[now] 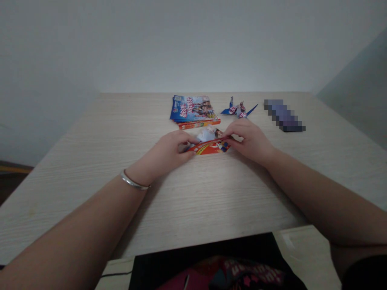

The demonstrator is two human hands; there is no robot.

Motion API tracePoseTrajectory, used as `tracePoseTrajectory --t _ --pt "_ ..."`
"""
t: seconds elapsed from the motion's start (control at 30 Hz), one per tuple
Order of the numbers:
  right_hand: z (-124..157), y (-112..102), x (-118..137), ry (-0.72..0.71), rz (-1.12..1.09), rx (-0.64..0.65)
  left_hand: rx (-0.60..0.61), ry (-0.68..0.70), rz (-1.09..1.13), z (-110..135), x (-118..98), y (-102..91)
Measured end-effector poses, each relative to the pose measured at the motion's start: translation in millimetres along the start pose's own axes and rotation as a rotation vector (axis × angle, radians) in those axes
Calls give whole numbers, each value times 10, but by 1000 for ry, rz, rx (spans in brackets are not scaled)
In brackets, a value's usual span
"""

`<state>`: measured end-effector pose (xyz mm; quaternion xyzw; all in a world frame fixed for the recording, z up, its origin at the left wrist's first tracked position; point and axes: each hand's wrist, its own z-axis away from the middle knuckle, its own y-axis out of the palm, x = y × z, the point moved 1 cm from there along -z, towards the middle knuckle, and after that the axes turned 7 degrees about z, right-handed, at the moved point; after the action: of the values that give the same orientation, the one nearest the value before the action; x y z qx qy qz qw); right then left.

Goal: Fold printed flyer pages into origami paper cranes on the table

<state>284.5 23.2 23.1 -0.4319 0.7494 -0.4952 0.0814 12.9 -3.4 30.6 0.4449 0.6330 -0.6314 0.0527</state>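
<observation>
Between my two hands is a printed paper sheet (210,148), red and yellow on its near side, with a pale picture on the part behind a raised fold. My left hand (172,151) pinches its left end between thumb and fingers, a silver bracelet (133,182) at the wrist. At the right end, my right hand (246,139) grips the folded edge between thumb and forefinger. Just behind the sheet lies a stack of printed leaflets (195,109), blue on top with red edges below. Right of the stack stands a folded paper crane (238,108).
A phone-like dark object (284,116), blurred out by blocks, lies at the right back of the pale wooden table (90,137). A wall rises behind the table. Close to my body are a black surface (169,257) and a patterned cloth (223,274).
</observation>
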Motion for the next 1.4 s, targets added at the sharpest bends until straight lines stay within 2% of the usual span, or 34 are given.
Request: tracePoseTrajectory --t 0.1,0.2,0.27,0.37,0.5,0.7,0.83,1.0,1.2,1.4 --pt "9 -31 20 -50 32 -70 -52 33 74 -6 45 1" --pt "23 -28 19 -100 43 -84 -53 32 145 -7 50 -18" --pt "28 -17 5 -137 38 -53 -27 19 177 0 13 -39" --pt "33 0 -16 -164 44 45 -29 -78 207 13 -35 -57" --pt "48 2 -8 -175 42 156 8 -203 298 10 32 -19" --pt "55 -12 -2 -308 119 331 3 -77 95 -7 128 2" --pt "57 4 6 -364 113 337 37 82 -30 19 124 -6" --pt "53 17 43 -338 77 329 99 182 -140 43 139 -12" --pt "29 -14 100 -330 84 359 28 189 -151 55 177 6" --pt "67 -14 145 -138 206 357 106 159 -109 56 172 34"
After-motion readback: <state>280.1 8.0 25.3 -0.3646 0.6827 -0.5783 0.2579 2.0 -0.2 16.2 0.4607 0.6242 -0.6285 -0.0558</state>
